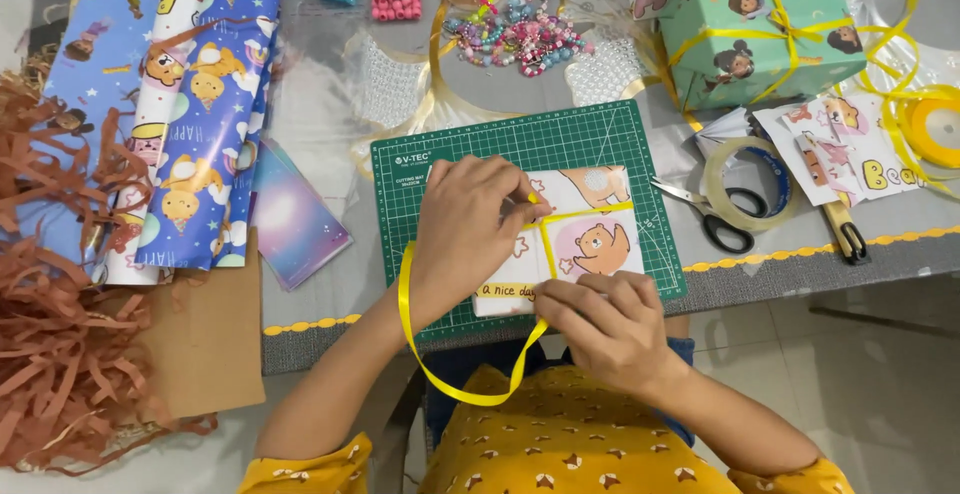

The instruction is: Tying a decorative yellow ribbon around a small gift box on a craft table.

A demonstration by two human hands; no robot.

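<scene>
A small box wrapped in white paper with cartoon bears (590,224) lies on a green cutting mat (600,139). A yellow ribbon (455,379) crosses the box and loops down off the table's edge. My left hand (470,224) presses on the box's left part and pinches the ribbon near the middle of the box. My right hand (605,329) holds the ribbon at the box's near edge.
Black-handled scissors (715,216) and a clear tape roll (740,184) lie right of the mat. A teal wrapped gift with a yellow bow (760,29) sits far right. Wrapping paper rolls (195,104), brown shredded paper (50,334), beads (515,29) and a yellow ribbon spool (935,129) surround them.
</scene>
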